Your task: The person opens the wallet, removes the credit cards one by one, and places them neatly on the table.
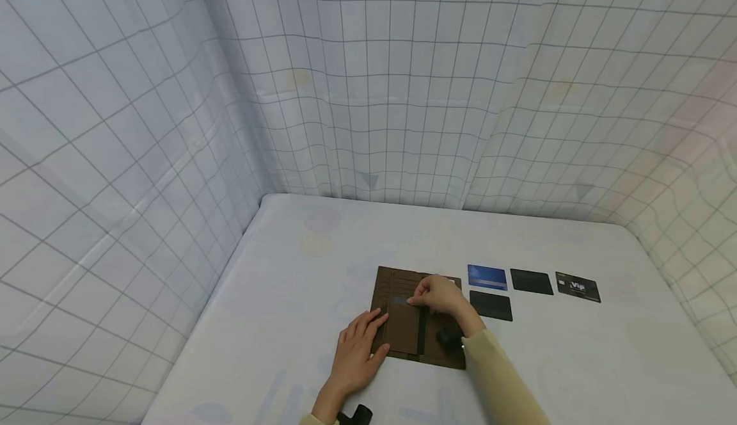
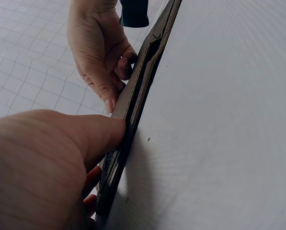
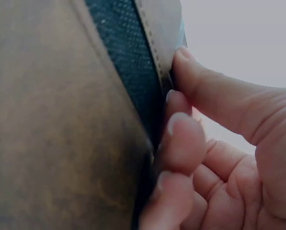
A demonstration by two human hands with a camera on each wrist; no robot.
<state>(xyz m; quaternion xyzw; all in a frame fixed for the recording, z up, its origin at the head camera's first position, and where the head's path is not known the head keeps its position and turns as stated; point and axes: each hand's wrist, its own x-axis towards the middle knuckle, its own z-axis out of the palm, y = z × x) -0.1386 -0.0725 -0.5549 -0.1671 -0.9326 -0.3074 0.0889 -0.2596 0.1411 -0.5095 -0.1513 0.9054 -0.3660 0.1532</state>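
A brown leather wallet [image 1: 403, 332] lies open on the white table [image 1: 576, 361]. My left hand [image 1: 359, 345] rests flat on its left side, fingers straight, with the thumb [image 2: 102, 134] pressing against the wallet's edge [image 2: 143, 81]. My right hand [image 1: 440, 297] reaches over the upper pockets. Its fingers [image 3: 181, 139] and thumb pinch a stitched pocket edge of the wallet [image 3: 51, 120] beside a dark blue textured strip [image 3: 128, 62]. A small grey-blue patch [image 1: 399, 299] shows on the pockets just left of the fingertips; whether it is a card is unclear.
Right of the wallet lie a blue card [image 1: 487, 277], two black cards [image 1: 531, 281] [image 1: 491, 305] and a black VIP card [image 1: 578, 287]. Grid-patterned curtain walls [image 1: 368, 92] close in the table on three sides. Black wrist cameras [image 1: 354, 415] sit on both arms.
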